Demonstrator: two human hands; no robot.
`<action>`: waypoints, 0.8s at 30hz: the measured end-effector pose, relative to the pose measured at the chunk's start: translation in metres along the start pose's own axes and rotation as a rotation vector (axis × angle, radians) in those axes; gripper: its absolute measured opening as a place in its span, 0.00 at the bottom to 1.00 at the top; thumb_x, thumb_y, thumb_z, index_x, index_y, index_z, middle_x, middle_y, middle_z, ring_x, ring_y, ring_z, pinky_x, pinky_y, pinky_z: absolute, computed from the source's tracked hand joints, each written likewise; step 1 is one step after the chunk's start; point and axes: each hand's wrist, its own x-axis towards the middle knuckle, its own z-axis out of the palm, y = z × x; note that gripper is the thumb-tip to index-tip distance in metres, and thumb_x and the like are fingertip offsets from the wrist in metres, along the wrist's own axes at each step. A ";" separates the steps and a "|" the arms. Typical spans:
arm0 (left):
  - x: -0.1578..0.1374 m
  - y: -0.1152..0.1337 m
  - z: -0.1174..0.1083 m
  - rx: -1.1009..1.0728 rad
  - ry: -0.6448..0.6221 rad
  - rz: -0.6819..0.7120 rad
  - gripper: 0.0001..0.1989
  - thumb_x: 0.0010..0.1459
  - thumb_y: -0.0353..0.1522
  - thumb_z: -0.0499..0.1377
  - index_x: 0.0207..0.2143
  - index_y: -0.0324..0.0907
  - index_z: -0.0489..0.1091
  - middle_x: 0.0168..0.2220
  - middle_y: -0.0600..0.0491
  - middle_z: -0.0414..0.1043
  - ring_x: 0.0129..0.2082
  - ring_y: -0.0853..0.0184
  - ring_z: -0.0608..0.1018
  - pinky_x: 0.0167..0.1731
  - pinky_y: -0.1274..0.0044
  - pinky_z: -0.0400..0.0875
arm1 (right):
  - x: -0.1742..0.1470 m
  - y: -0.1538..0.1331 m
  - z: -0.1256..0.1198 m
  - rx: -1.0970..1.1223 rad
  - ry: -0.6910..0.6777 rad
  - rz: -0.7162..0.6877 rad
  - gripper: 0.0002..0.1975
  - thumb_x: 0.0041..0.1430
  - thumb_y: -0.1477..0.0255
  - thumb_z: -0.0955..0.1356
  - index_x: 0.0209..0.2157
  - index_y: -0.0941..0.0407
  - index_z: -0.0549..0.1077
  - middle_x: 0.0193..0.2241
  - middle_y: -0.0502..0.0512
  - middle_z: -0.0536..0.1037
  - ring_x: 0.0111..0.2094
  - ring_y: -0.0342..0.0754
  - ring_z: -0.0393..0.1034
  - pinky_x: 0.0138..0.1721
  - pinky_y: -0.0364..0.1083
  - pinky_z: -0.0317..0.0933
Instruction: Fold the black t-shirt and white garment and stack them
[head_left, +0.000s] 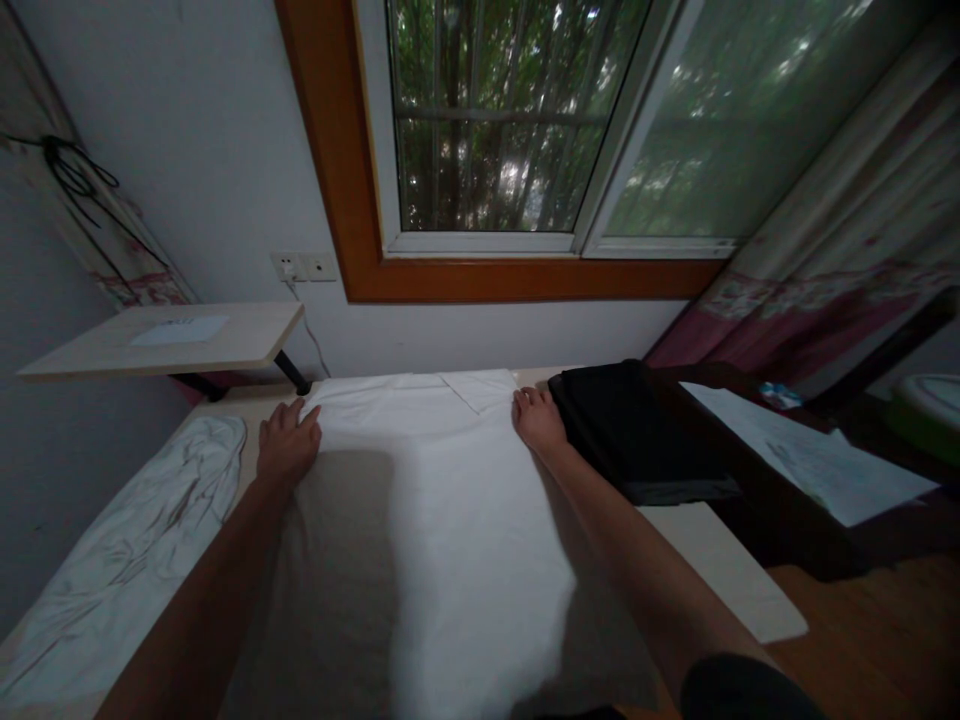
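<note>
A white cloth [480, 530] lies spread over the table, its far end turned over into a flat folded band with a small slanted flap [461, 392] near the middle. At the band's left end rests my left hand [289, 440], palm down, fingers spread and the thumb at the cloth's edge. My right hand [538, 422] touches the band's right end, its slightly bent fingers apart beside the edge. No gripped fold shows in either hand. Both forearms reach forward over the cloth's sides, and a shadow covers part of its near half.
Left of the cloth lies a crumpled white cloth [172, 500], below a raised wooden shelf [217, 340]. A folded black cloth [637, 430] sits right of my right hand. Further right, a sheet of paper [810, 450] lies on a dark surface. A window [510, 120] is ahead.
</note>
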 end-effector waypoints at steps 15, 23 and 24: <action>-0.058 0.117 -0.028 -0.067 -0.128 0.347 0.25 0.70 0.35 0.46 0.67 0.43 0.63 0.70 0.46 0.59 0.71 0.54 0.61 0.68 0.53 0.54 | -0.055 -0.110 -0.015 0.286 0.004 -0.251 0.26 0.74 0.67 0.57 0.68 0.61 0.63 0.71 0.64 0.58 0.72 0.57 0.49 0.71 0.58 0.43; -0.060 0.131 -0.021 -0.060 -0.167 0.322 0.27 0.72 0.40 0.44 0.69 0.42 0.60 0.72 0.46 0.55 0.72 0.56 0.59 0.67 0.56 0.57 | -0.072 -0.150 -0.007 0.329 -0.048 -0.268 0.29 0.74 0.60 0.58 0.68 0.62 0.62 0.71 0.65 0.57 0.72 0.57 0.49 0.71 0.58 0.44; -0.061 0.121 -0.020 -0.045 -0.176 0.294 0.28 0.72 0.41 0.43 0.69 0.41 0.60 0.72 0.45 0.54 0.72 0.55 0.59 0.67 0.56 0.57 | -0.072 -0.139 -0.007 0.319 -0.055 -0.248 0.29 0.74 0.60 0.58 0.68 0.62 0.62 0.71 0.65 0.57 0.72 0.57 0.50 0.71 0.58 0.44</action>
